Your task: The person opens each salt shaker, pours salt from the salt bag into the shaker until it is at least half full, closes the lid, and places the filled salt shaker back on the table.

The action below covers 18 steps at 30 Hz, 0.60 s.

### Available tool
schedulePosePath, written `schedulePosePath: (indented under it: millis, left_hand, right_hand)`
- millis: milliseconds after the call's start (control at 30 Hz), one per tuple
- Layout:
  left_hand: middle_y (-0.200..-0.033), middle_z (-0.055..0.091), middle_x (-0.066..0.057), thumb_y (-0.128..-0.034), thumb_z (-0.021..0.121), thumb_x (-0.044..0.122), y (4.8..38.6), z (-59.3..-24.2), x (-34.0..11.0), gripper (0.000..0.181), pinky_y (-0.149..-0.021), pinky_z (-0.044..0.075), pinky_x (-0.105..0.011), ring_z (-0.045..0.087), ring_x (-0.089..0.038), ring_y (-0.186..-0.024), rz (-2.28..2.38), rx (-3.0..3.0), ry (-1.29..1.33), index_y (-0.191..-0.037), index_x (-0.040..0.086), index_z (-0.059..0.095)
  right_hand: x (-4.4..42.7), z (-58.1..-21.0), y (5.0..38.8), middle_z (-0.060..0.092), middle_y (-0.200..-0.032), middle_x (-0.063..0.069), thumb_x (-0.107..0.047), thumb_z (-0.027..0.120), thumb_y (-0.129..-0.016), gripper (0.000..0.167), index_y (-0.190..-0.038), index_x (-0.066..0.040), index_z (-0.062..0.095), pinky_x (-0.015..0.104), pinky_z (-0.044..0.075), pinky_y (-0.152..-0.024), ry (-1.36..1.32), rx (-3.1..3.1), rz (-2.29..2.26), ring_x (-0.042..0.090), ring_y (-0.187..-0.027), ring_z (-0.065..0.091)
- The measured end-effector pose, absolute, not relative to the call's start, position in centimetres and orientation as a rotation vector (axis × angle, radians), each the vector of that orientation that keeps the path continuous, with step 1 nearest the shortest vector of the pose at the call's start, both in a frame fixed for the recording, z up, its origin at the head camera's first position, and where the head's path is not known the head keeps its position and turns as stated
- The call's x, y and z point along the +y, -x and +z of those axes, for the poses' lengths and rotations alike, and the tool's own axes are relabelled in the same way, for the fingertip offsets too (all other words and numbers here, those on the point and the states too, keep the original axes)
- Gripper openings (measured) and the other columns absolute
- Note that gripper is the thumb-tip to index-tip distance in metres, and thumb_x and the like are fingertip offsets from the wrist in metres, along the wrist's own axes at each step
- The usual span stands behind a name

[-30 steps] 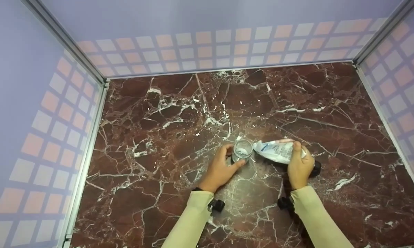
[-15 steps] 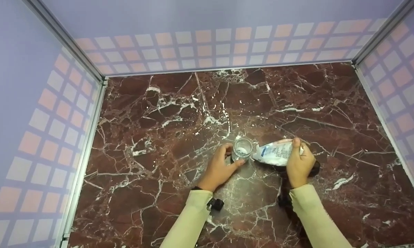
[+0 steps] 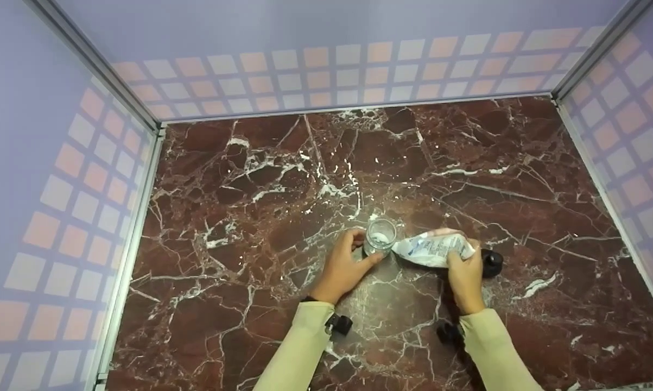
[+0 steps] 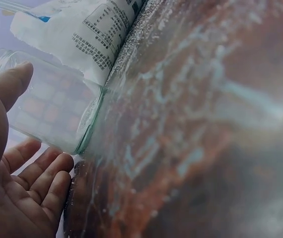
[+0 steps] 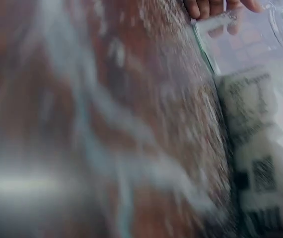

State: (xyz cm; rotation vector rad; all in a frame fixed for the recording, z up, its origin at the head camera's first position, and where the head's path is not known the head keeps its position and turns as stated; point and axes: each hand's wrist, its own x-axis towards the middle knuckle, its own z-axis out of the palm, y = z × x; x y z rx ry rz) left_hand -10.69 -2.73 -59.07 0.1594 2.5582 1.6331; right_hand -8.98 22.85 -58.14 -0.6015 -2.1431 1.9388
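Observation:
A clear glass jar stands uncapped on the marbled surface with a little white material inside. My left hand grips it from the left, thumb on the near side and fingers round the far side; the left wrist view shows the jar between thumb and fingers. To the jar's right, my right hand holds the right end of a white printed bag, which lies low with its narrow end beside the jar. In the right wrist view the bag rests against the surface near the jar.
Small white bits are scattered over the dark red marbled surface, mostly beyond the jar. Behind my right hand sits a black object. Tiled-pattern panels close off the back and both sides.
My right hand has moved slightly lower and its grip on the bag has shifted; the bag's narrow end is now closer to the jar. The left hand keeps its hold on the jar.

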Motion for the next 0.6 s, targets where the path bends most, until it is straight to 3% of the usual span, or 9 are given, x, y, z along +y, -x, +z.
schedulePosePath:
  millis: [200, 300, 433, 500, 600]
  left_hand:
    - [-0.128, 0.062, 0.0, -0.0839, 0.085, 0.042, 10.8, -59.1, -2.8, 0.063, -0.104, 0.049, -0.036, 0.061, -0.017, -0.117, 1.632, 2.568, -0.18, -0.133, 0.016, 0.056]
    - [-0.128, 0.062, 0.001, -0.0831, 0.085, 0.043, 10.8, -59.2, -2.8, 0.064, -0.104, 0.049, -0.035, 0.061, -0.016, -0.117, 1.62, 2.58, -0.165, -0.134, 0.016, 0.056]
    - [-0.129, 0.061, 0.001, -0.0832, 0.085, 0.044, 10.8, -59.2, -2.7, 0.064, -0.105, 0.049, -0.035, 0.06, -0.015, -0.118, 1.622, 2.571, -0.161, -0.134, 0.017, 0.056]
    - [-0.129, 0.061, 0.002, -0.0831, 0.085, 0.045, 10.8, -59.3, -2.6, 0.064, -0.105, 0.049, -0.035, 0.06, -0.015, -0.118, 1.621, 2.566, -0.159, -0.134, 0.017, 0.056]
    - [-0.128, 0.061, 0.003, -0.0827, 0.084, 0.048, 10.8, -59.4, -2.7, 0.065, -0.104, 0.049, -0.034, 0.06, -0.014, -0.117, 1.616, 2.57, -0.154, -0.133, 0.018, 0.056]
  right_hand:
    - [24.9, -57.0, 8.2, 0.057, -0.123, 0.023, 0.005, 0.06, -0.086, 0.053, -0.135, 0.007, 0.04, 0.021, 0.045, -0.088, 0.301, -2.75, 1.679, 0.022, -0.101, 0.057]
    - [25.9, -56.5, 8.4, 0.061, -0.125, 0.026, -0.001, 0.069, -0.089, 0.061, -0.142, 0.007, 0.042, 0.036, 0.049, -0.098, 0.153, -2.89, 1.553, 0.032, -0.107, 0.061]
    - [26.8, -56.1, 8.7, 0.066, -0.123, 0.028, -0.012, 0.075, -0.094, 0.05, -0.137, 0.005, 0.056, 0.056, 0.048, -0.101, 0.066, -2.918, 1.458, 0.042, -0.111, 0.064]
    - [27.0, -56.0, 8.8, 0.068, -0.121, 0.026, -0.018, 0.077, -0.094, 0.045, -0.131, 0.004, 0.063, 0.053, 0.049, -0.1, 0.078, -2.905, 1.418, 0.04, -0.11, 0.065]
    - [26.9, -56.0, 9.0, 0.071, -0.116, 0.022, -0.026, 0.081, -0.091, 0.046, -0.125, 0.002, 0.067, 0.035, 0.052, -0.089, 0.127, -2.856, 1.428, 0.028, -0.101, 0.067]
